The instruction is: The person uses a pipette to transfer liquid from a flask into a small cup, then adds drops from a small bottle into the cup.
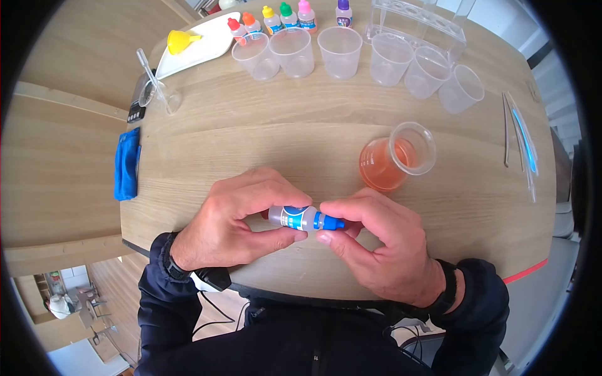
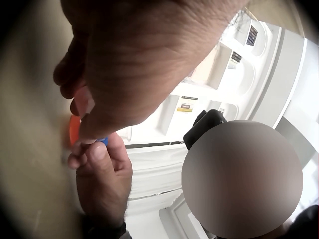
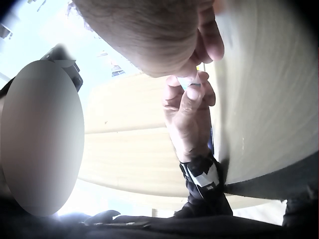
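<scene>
My left hand (image 1: 229, 216) grips a small dropper bottle (image 1: 291, 217) by its body, thumb on the near side and fingers on the far side. The bottle lies sideways with its blue cap (image 1: 332, 223) toward the right and a blue and white label showing. At that cap, the thumb and forefinger of my right hand (image 1: 385, 241) close in from both sides. In the left wrist view, a bit of blue shows by the right hand's (image 2: 104, 174) fingertips. Just beyond the right hand stands a glass beaker (image 1: 384, 164) of orange liquid.
Several clear plastic cups (image 1: 339, 53) stand in a row at the back, with coloured dropper bottles (image 1: 288, 15) and a test tube rack (image 1: 417, 28) behind. A white tray (image 1: 216, 47) holds a yellow funnel (image 1: 180, 42). A blue cloth (image 1: 127, 164) lies left; thin rods (image 1: 517, 135) lie right.
</scene>
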### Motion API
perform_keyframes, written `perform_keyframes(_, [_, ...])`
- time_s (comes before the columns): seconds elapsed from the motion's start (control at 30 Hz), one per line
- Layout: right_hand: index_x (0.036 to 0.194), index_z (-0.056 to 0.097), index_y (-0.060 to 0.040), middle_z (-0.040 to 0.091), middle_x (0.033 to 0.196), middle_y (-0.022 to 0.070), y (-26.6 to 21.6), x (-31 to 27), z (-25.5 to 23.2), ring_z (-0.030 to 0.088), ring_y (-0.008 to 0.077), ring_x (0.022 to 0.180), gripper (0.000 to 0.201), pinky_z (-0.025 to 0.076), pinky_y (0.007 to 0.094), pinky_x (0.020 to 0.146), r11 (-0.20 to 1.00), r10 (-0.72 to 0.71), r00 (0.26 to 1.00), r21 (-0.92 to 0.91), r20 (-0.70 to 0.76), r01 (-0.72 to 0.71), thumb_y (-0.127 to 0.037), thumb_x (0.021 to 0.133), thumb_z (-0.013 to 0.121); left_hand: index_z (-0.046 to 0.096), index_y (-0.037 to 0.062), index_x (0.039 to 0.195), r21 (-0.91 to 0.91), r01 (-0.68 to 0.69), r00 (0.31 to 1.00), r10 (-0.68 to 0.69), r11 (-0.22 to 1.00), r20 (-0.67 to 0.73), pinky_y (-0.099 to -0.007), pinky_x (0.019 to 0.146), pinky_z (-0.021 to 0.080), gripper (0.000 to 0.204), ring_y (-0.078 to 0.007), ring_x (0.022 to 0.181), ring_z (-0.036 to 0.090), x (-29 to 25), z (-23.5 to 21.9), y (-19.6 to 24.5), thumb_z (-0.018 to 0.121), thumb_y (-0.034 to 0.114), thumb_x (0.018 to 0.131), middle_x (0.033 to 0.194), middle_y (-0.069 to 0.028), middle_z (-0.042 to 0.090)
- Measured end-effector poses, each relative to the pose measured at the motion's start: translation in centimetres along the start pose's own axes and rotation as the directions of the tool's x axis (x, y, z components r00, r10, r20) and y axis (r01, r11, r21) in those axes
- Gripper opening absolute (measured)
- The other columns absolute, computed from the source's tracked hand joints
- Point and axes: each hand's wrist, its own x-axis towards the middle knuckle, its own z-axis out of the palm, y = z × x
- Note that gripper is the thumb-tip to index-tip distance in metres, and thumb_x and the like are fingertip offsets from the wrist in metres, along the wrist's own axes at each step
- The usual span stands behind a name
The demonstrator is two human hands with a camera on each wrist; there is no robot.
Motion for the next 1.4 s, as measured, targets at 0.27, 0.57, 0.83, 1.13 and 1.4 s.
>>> perform_keyframes(0.27, [0.116, 0.074, -0.0023, 0.072, 0.092, 0.0116, -0.6, 0.0, -0.6, 0.07, 0.0254, 0.075, 0.026, 0.055, 0.0362, 0.064, 0.998, 0.012, 0.998, -0.062, 0.057, -0.008, -0.001, 0.093, 0.085, 0.082, 0.0004, 0.116, 0.023, -0.058, 0.998, 0.058, 0.998, -0.011, -0.0366, 0.082, 0.058, 0.043, -0.0275, 0.094, 0.076, 0.0, 0.2, -0.1, 0.098, 0.002, 0.076, 0.104, -0.0131, 0.081])
perform_keyframes(0.57, [0.112, 0.077, -0.0018, 0.068, 0.094, 0.0113, 0.2, 0.2, -0.6, 0.068, 0.0263, 0.078, 0.025, 0.054, 0.037, 0.067, 0.979, -0.17, 0.984, -0.104, 0.043, 0.174, 0.005, 0.089, 0.083, 0.081, -0.0012, 0.117, -0.209, 0.264, 0.96, -0.237, 0.941, 0.148, -0.0332, 0.08, 0.056, 0.042, -0.0221, 0.091, 0.075, -0.5, -0.3, 0.5, 0.099, 0.003, 0.079, 0.102, -0.0124, 0.08])
perform_keyframes(0.83, [0.09, 0.073, -0.0044, 0.066, 0.076, 0.0102, -0.6, -0.3, -1.9, 0.064, 0.0288, 0.062, 0.018, 0.05, 0.0388, 0.057, 0.979, 0.084, 0.975, -0.199, 0.206, -0.042, -0.015, 0.098, 0.084, 0.082, -0.0009, 0.117, -0.143, 0.095, 0.989, -0.077, 0.985, 0.124, -0.0339, 0.081, 0.057, 0.043, -0.0232, 0.091, 0.075, -0.3, -0.1, 0.4, 0.099, 0.004, 0.078, 0.103, -0.0121, 0.08])
perform_keyframes(1.13, [0.095, 0.069, -0.0066, 0.064, 0.073, 0.0107, -0.4, -0.5, -1.6, 0.064, 0.0313, 0.059, 0.027, 0.047, 0.0446, 0.054, 0.97, 0.007, 0.984, -0.242, 0.18, 0.038, -0.028, 0.1, 0.084, 0.082, -0.0006, 0.115, -0.136, 0.092, 0.992, -0.08, 0.986, 0.095, -0.0355, 0.08, 0.057, 0.043, -0.025, 0.091, 0.075, -0.3, -0.2, 0.4, 0.1, 0.004, 0.077, 0.101, -0.0123, 0.08])
perform_keyframes(1.4, [0.094, 0.064, -0.0075, 0.061, 0.071, 0.0087, -0.7, -0.3, -1.9, 0.062, 0.032, 0.06, 0.025, 0.046, 0.0437, 0.053, 0.951, 0.014, 0.974, -0.305, 0.225, 0.057, -0.025, 0.101, 0.08, 0.083, -0.001, 0.113, -0.15, 0.089, 0.992, -0.075, 0.985, 0.098, -0.0362, 0.08, 0.057, 0.04, -0.0263, 0.09, 0.075, -0.4, 0.0, 0.8, 0.099, 0.002, 0.076, 0.1, -0.0127, 0.08])
